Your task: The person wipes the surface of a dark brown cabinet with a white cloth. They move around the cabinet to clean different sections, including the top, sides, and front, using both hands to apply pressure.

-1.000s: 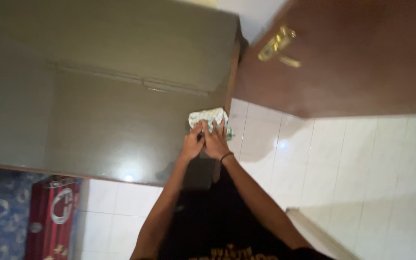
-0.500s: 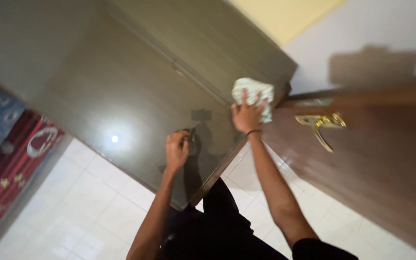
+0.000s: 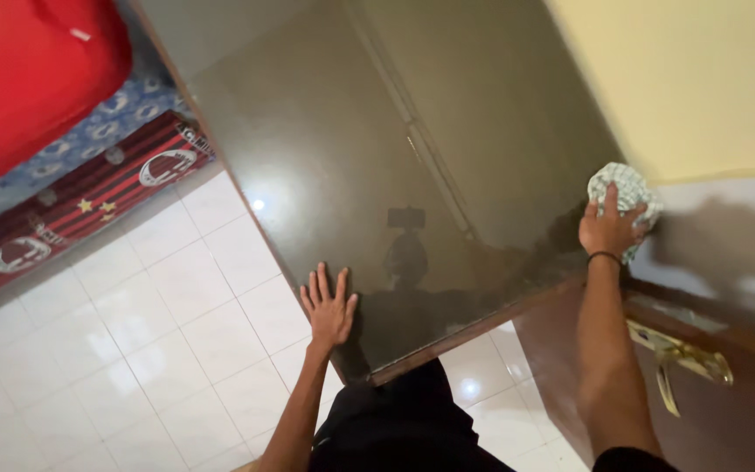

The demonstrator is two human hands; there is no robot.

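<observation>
My right hand [image 3: 608, 229] presses a crumpled green-and-white checked cloth [image 3: 626, 189] against the far right corner of a dark, glossy glass panel [image 3: 369, 149] in a brown wooden frame. My left hand [image 3: 329, 308] lies flat with its fingers spread on the panel's near edge, holding nothing. The panel reflects a ceiling light and my own dark outline. A thin black band circles my right wrist.
A brown wooden door [image 3: 709, 385] with a brass lever handle [image 3: 682, 360] stands at the lower right. White floor tiles [image 3: 133, 350] spread below. A red cushion [image 3: 28, 70] and a red patterned mat [image 3: 89, 197] lie at the upper left. A pale yellow wall [image 3: 683, 79] fills the upper right.
My left hand has opened flat and moved down to the panel's near edge. My right hand has swept the cloth to the right, to the far corner. The view has swung left.
</observation>
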